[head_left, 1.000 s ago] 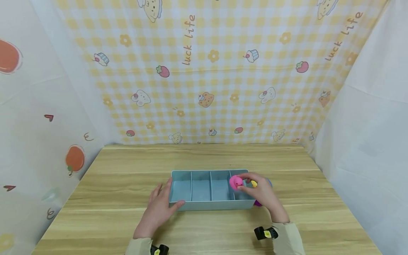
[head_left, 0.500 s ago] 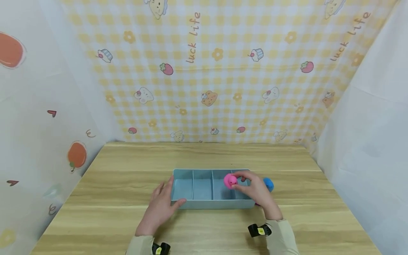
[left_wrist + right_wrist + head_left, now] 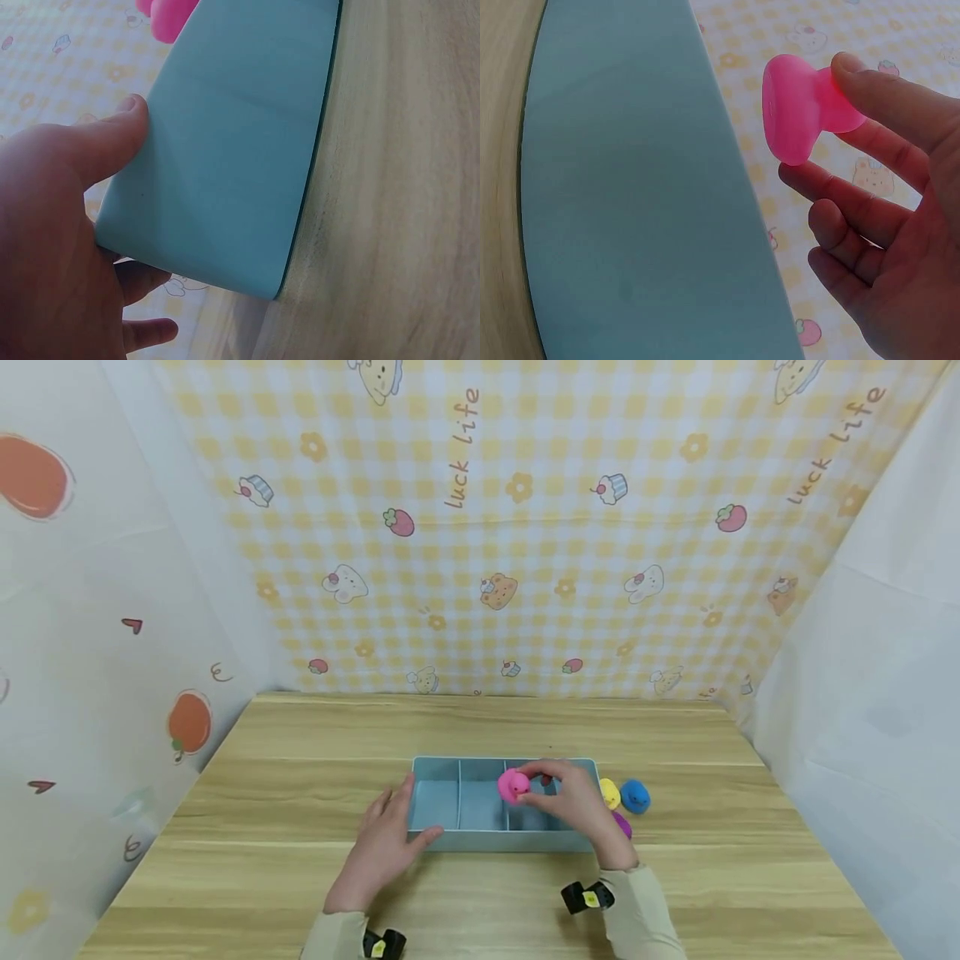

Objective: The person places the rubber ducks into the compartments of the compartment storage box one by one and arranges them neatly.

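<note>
My right hand [image 3: 576, 803] pinches a small pink rubber duck [image 3: 513, 786] between thumb and fingers, held over the light-blue divided box [image 3: 504, 841]. In the right wrist view the pink duck is seen beside the thumb, above the box's rim. At the box's left end rests my left hand [image 3: 381, 852], its thumb [image 3: 112, 142] against the front rim and its fingers along the end wall. Part of the box's right side is hidden behind my right hand.
Right of the box lie a yellow duck [image 3: 610, 793], a blue duck [image 3: 635, 796] and a purple one [image 3: 622, 824], partly covered by the right hand. All stand on a wooden table [image 3: 315, 735] with a checked cloth [image 3: 450, 552] behind.
My right hand has carried the pink duck leftward above the box, from the right end toward the middle. The yellow duck has come into fuller view. The left hand stays at the box's left end.
</note>
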{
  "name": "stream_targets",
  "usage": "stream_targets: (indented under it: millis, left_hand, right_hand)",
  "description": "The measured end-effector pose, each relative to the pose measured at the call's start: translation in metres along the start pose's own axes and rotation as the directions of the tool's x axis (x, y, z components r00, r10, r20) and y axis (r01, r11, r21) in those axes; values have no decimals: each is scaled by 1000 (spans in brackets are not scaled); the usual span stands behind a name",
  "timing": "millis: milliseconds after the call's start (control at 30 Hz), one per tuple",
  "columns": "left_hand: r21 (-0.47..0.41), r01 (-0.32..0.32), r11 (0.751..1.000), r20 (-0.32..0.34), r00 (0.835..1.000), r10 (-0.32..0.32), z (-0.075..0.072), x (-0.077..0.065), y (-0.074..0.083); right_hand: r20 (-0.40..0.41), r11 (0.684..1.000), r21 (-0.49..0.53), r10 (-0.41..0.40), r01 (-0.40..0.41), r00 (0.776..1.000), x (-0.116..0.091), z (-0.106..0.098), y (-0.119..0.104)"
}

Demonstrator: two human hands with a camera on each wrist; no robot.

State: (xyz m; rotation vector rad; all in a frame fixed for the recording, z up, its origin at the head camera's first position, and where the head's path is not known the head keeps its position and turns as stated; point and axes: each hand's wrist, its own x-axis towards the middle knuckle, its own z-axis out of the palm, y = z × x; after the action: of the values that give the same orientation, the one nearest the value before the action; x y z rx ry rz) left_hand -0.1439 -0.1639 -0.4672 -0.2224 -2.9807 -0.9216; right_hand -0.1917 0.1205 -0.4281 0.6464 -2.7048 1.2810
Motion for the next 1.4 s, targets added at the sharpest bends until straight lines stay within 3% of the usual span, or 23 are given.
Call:
stream_targets:
  millis: [767,1400]
  left_hand:
    - [-11,13,1000,-4,1000,-13,-1,-1,-4]
    - [-30,15,999,5,1000,-15,-3,-1,-4]
  right_hand:
    - [105,997,73,-44,37,994,28,43,-33]
    - [210,996,2,-86,88,974,53,68,-51]
